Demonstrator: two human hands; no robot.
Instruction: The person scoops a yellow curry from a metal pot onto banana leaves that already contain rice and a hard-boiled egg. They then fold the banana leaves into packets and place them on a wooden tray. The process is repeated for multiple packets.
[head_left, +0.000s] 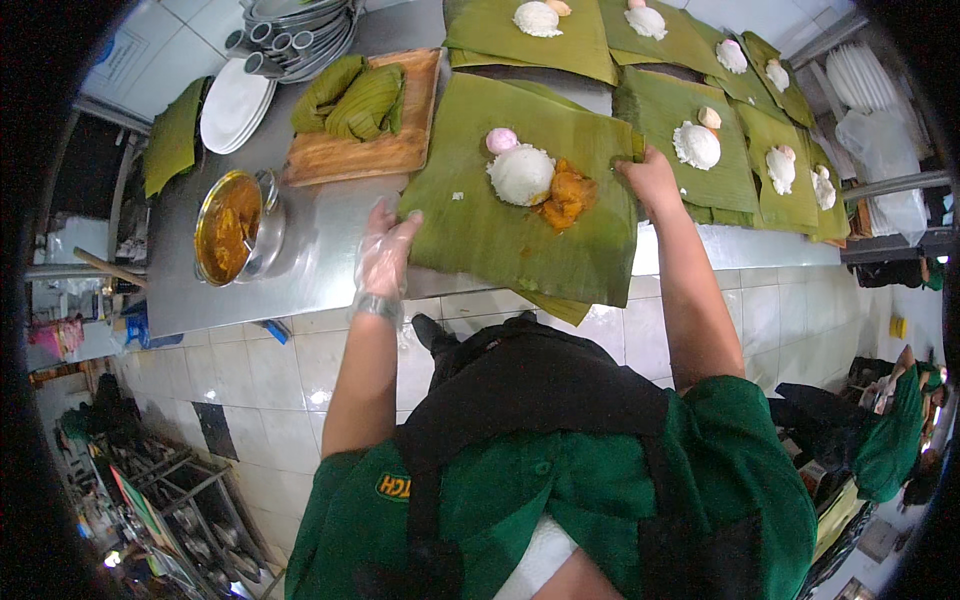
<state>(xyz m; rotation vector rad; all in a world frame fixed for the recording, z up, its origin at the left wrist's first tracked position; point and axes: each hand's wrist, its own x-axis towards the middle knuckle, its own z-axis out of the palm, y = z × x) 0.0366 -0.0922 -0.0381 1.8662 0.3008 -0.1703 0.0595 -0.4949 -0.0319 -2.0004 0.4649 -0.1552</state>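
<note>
Spread before me at the table's front edge is a green banana leaf (460, 225), with one corner hanging past the edge. On it lie a white mound of rice (521, 175), a pinkish-purple egg (501, 140) and an orange-brown sauced piece of food (568, 195). My left hand (382, 255), in a clear plastic glove, grips the leaf's left edge. At the opposite edge my bare right hand (651, 183) pinches the leaf, thumb on top. Some fingers of both hands are hidden.
Left stand a steel pot (268, 235) of orange sauce with a utensil, and a wooden board (400, 155) bearing folded leaf parcels (365, 105). Behind are white plates (232, 118) and stacked metal pans (305, 60). More rice-topped leaves (735, 175) cover the right. Another person (890, 440) is at far right.
</note>
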